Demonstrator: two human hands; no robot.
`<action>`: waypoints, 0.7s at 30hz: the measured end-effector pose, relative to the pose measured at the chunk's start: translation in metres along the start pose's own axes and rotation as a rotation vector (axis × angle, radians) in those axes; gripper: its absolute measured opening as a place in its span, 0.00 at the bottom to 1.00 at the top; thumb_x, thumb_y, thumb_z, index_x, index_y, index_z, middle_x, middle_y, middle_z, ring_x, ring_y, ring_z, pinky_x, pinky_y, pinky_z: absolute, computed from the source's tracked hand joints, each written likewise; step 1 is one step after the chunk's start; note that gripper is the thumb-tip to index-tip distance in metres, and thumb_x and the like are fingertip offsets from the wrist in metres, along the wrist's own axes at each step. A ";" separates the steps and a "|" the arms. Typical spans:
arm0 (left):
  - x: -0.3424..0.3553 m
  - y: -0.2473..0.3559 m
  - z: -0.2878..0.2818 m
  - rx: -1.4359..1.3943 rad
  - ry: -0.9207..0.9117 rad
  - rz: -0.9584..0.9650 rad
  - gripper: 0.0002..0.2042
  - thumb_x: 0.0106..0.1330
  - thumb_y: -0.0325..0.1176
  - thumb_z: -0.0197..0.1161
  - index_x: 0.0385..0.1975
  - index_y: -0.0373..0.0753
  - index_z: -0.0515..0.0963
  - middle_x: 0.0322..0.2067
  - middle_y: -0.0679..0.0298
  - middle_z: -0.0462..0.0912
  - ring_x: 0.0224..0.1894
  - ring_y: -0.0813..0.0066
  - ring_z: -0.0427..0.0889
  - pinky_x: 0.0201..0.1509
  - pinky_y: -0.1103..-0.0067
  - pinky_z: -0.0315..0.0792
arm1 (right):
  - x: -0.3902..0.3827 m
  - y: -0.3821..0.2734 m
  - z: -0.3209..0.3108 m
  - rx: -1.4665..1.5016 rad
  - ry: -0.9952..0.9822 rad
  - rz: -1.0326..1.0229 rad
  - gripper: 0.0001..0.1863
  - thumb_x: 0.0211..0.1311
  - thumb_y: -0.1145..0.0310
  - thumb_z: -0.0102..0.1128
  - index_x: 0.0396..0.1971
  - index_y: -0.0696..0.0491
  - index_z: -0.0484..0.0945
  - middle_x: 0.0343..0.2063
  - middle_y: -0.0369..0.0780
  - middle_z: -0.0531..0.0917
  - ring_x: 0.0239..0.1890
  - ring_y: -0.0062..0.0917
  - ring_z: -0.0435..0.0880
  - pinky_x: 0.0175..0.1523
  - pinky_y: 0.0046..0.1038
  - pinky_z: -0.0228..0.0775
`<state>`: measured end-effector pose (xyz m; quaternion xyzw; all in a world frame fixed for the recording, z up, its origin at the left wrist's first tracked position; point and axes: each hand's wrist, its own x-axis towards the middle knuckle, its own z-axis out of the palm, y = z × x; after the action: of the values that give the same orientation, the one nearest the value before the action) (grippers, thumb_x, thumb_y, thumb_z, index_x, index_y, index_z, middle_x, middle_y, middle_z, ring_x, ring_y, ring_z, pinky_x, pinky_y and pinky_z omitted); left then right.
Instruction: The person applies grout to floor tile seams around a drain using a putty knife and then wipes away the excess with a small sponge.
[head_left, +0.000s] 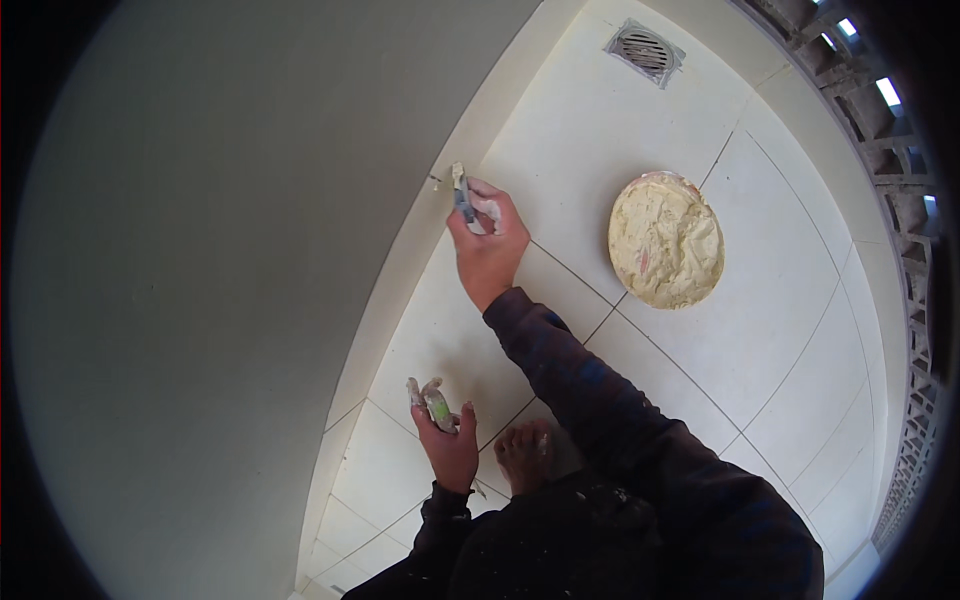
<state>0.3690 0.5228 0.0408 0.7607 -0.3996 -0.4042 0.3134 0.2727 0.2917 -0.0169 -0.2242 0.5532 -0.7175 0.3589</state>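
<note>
Head view, the only one: found the small grey tool (462, 196) just above and left of the frame's centre, pinched between thumb and fingers of the right hand (492, 245). Saw a pale dab (457, 170) on its tip, close over the cream skirting (392, 295) along the foot of the grey wall (200, 280); could not tell whether touching. Judged the tool light and stiff, hardly fragile, probably slippery wherever smeared. Thought it best held by the end away from the dab, with a steady pinch rather than a hard squeeze.

Spotted the left hand (450, 445) in the lower part of the frame, left of centre, with whitened fingers half curled about a smeared thing with a green patch (438, 408). Could not tell whether firmly gripped or merely cradled. Guessed it light, best taken by its cleanest side.

Noted the round mass of cream paste (668, 240) right of centre in the upper half, above the white tiled floor (560, 150). Judged it soft, thick and clingy, easy to scoop with a flat edge; reckoned it heavy as a whole, better lifted from underneath with both hands.
</note>
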 end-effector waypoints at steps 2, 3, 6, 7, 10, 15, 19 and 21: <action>-0.002 -0.006 -0.002 0.002 0.014 0.002 0.41 0.66 0.21 0.63 0.76 0.32 0.46 0.63 0.55 0.71 0.33 0.78 0.78 0.36 0.83 0.76 | -0.008 0.008 0.006 -0.196 -0.082 -0.230 0.16 0.49 0.84 0.69 0.41 0.60 0.81 0.45 0.44 0.84 0.42 0.35 0.86 0.47 0.30 0.80; -0.003 -0.009 -0.003 0.001 0.023 0.015 0.41 0.66 0.21 0.64 0.76 0.32 0.46 0.63 0.55 0.71 0.33 0.79 0.78 0.35 0.83 0.75 | -0.012 0.010 0.002 -0.234 -0.090 -0.296 0.15 0.49 0.83 0.69 0.40 0.60 0.82 0.43 0.44 0.84 0.41 0.35 0.86 0.46 0.31 0.80; -0.003 -0.016 -0.003 -0.002 0.013 -0.013 0.41 0.66 0.21 0.64 0.76 0.32 0.46 0.63 0.55 0.71 0.33 0.79 0.78 0.35 0.83 0.75 | -0.025 0.017 -0.024 -0.318 -0.332 -0.419 0.19 0.49 0.84 0.69 0.44 0.59 0.81 0.43 0.44 0.84 0.41 0.34 0.86 0.47 0.30 0.80; -0.001 -0.015 -0.005 -0.002 0.021 -0.002 0.41 0.66 0.21 0.64 0.76 0.32 0.46 0.63 0.55 0.71 0.33 0.79 0.78 0.35 0.83 0.75 | -0.029 0.014 -0.025 -0.307 -0.331 -0.426 0.19 0.49 0.84 0.69 0.44 0.59 0.81 0.43 0.44 0.84 0.41 0.34 0.86 0.47 0.30 0.80; 0.001 -0.011 -0.007 0.022 0.036 -0.018 0.41 0.66 0.21 0.63 0.76 0.32 0.47 0.62 0.56 0.71 0.33 0.79 0.78 0.35 0.83 0.75 | -0.033 0.004 -0.017 -0.144 -0.292 -0.100 0.22 0.49 0.84 0.68 0.48 0.58 0.81 0.42 0.44 0.84 0.41 0.32 0.87 0.48 0.31 0.79; 0.002 -0.008 -0.001 0.011 0.044 0.054 0.40 0.66 0.21 0.63 0.76 0.32 0.47 0.62 0.56 0.71 0.33 0.80 0.78 0.34 0.83 0.75 | -0.004 0.003 0.003 -0.196 -0.101 -0.271 0.21 0.50 0.83 0.67 0.47 0.58 0.81 0.42 0.43 0.85 0.41 0.31 0.86 0.49 0.32 0.79; -0.001 -0.003 -0.002 -0.039 0.015 -0.039 0.40 0.66 0.21 0.64 0.75 0.32 0.48 0.62 0.56 0.71 0.33 0.80 0.78 0.35 0.83 0.75 | -0.002 0.009 -0.007 -0.324 -0.213 -0.423 0.17 0.48 0.83 0.68 0.41 0.59 0.82 0.44 0.41 0.86 0.43 0.33 0.85 0.48 0.33 0.80; 0.000 -0.007 -0.003 -0.026 0.006 -0.039 0.40 0.66 0.22 0.64 0.75 0.32 0.48 0.62 0.56 0.72 0.33 0.80 0.78 0.35 0.83 0.75 | -0.005 0.005 -0.017 -0.282 -0.247 -0.393 0.16 0.47 0.83 0.68 0.40 0.60 0.81 0.45 0.41 0.85 0.44 0.33 0.85 0.48 0.33 0.79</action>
<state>0.3739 0.5263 0.0365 0.7655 -0.3784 -0.4133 0.3163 0.2648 0.3055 -0.0258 -0.4609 0.5457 -0.6565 0.2426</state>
